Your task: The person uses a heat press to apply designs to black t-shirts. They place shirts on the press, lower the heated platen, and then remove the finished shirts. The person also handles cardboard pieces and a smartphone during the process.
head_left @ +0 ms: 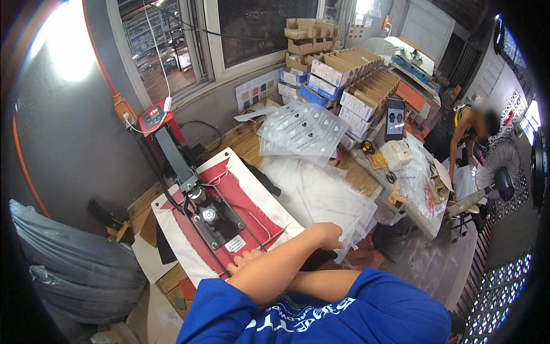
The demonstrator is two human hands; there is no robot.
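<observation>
Passage: bare wooden surface [243,142] between the heat press [239,200] and the translucent sheets [312,192]; air above the sheets open. Obstructions: press with upright column — left side; stacked boxes [356,107] — far side; left forearm [281,268] crossed over right forearm [323,284] — near side.

The press [246,207] is red, the sheets [309,192] apparently whitish.

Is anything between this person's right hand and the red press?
Nothing visible: the right hand appears to rest on the near side of the red press. The left forearm crosses over the right forearm.
</observation>
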